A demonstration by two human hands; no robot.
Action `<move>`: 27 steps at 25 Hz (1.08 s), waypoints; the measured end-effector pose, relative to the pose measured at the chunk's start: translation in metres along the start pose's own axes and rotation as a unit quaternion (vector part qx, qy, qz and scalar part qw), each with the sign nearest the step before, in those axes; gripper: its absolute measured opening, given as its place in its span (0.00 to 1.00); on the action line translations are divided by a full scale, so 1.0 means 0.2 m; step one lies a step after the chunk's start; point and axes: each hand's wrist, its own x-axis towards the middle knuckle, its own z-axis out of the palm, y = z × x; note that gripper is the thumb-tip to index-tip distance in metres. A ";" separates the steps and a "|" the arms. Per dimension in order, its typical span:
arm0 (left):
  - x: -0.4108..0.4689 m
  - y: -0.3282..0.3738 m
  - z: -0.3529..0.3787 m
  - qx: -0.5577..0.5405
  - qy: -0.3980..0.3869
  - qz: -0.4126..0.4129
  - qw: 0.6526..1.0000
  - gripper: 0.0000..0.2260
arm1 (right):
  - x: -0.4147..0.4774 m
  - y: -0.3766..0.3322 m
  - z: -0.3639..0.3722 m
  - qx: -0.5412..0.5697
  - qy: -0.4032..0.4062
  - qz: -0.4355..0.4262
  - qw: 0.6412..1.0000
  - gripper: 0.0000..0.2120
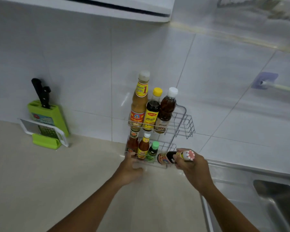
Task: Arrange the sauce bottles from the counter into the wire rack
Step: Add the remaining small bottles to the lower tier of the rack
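Sauce bottle (172, 157) tilted in right hand (193, 171), left hand (130, 169) on wire rack (182, 124)

Wire rack (182, 124): silver-grey.
Tallest bottle (138, 99): tan sauce, whitish cap, yellow-red label.
Middle bottle (152, 109): near-black sauce, yellow cap, yellow label.
Third bottle (166, 109): brown sauce, white cap.
Lower tier: red sauce bottle (132, 144); orange-red bottle (143, 146), white cap; small bottle (152, 151), green cap.
Bottle in right hand (172, 157): dark, red-white patterned cap.
Knife block (47, 118): lime green; knife handles (41, 92) black.
Wall tiles (74, 64): white.
Counter (57, 181): beige.

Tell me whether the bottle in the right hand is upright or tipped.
Tipped: the bottle lies nearly sideways in the right hand, cap pointing right.
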 end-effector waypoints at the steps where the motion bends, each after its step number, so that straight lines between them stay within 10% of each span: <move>1: 0.06 -0.04 -0.02 -0.012 0.028 -0.030 0.999 0.32 | 0.05 0.04 0.01 -0.036 0.020 -0.020 0.999 0.09; 11: 0.31 -0.07 -0.01 -0.046 0.118 -0.082 0.989 0.22 | 0.37 0.20 0.12 -0.091 -0.010 -0.026 0.995 0.09; 27: 0.30 -0.06 -0.04 -0.041 0.101 -0.073 0.991 0.32 | 0.54 0.16 0.28 -0.157 -0.133 -0.013 0.979 0.13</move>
